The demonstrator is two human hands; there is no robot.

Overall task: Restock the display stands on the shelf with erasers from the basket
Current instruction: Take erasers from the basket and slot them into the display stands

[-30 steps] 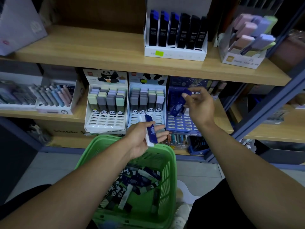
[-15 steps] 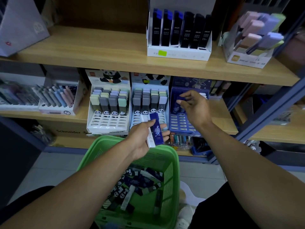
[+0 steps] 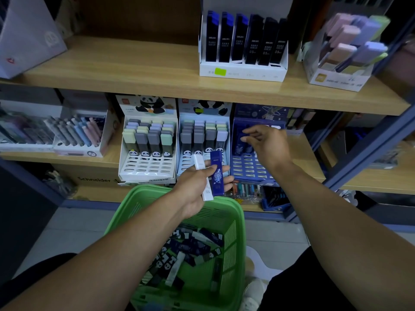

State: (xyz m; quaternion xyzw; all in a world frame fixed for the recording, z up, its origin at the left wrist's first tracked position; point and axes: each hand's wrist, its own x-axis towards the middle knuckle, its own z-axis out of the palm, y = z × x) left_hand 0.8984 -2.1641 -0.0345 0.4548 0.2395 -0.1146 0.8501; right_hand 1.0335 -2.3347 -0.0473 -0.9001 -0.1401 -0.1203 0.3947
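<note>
L hand (image 3: 197,187) grips blue eraser (image 3: 216,176) + white eraser (image 3: 203,177) above green basket (image 3: 233,221).
R hand (image 3: 267,145), fingers loose and holding nothing, at blue display stand (image 3: 251,169) on middle shelf (image 3: 310,162), near its front edge.

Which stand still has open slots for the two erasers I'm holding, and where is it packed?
The blue stand has bare rows below the right hand, beside the shelf post. The two panda stands have empty front rows under their filled ones; their upper rows are crowded. The left hand holds a white eraser and a blue eraser above the green basket.
</note>
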